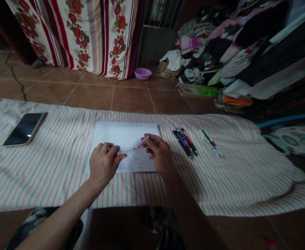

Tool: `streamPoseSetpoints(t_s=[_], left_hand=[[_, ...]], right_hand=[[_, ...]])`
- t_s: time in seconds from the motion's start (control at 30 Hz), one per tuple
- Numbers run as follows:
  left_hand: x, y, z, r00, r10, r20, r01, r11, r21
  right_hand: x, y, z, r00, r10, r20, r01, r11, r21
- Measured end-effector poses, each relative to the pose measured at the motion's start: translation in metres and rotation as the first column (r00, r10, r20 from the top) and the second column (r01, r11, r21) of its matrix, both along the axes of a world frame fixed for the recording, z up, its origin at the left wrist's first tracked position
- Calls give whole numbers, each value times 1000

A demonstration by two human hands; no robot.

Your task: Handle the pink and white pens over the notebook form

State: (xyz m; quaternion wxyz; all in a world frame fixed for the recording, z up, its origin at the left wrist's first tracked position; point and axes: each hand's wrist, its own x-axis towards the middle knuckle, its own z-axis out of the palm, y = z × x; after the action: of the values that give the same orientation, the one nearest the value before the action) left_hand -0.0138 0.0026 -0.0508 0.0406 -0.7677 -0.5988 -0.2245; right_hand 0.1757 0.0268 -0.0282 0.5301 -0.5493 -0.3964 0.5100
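Note:
A white spiral-bound sheet of paper (121, 137) with faint printed lines lies on a striped cloth (50, 163). My right hand (160, 154) pinches a pink pen (141, 142), its tip on the paper. My left hand (104, 163) rests curled on the paper's lower left part, with a small pink piece (119, 152) showing at its fingertips; I cannot make out what it is. The two hands are a short gap apart.
A dark phone (24, 128) lies on the cloth at the left. Several pens (185, 141) and one white pen (211, 143) lie right of the paper. Beyond are a tiled floor, a floral curtain (89, 34), a purple bowl (142, 73) and piled clothes (220, 45).

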Motion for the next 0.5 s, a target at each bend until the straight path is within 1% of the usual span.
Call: streamPoseSetpoints(t_s=[0.13,0.23,0.3,0.37,0.4,0.5], left_hand=[[-1,-1,0,1000,-16,-6,16,1000,-12],[-2,-2,1,999,-32,-7,32,999,-14],[-2,-3,2,999,-37,-10,37,999,-8],[-2,-3,3,999,-36,-12,36,999,-5],[-2,-3,3,999,-37,-11,37,999,-8],[-2,-2,3,999,-46,-4,46,999,-20]], right_hand=[[1,1,1,999,-36,-7,36,999,21],[6,4,0,994,-91,55,90,996,24],[12,6,-3,983,-122,135,121,993,19],[18,7,-8,958,-134,253,131,991,28],[20,8,-10,939,-130,320,123,991,41],[24,7,-16,871,-80,485,48,996,79]])
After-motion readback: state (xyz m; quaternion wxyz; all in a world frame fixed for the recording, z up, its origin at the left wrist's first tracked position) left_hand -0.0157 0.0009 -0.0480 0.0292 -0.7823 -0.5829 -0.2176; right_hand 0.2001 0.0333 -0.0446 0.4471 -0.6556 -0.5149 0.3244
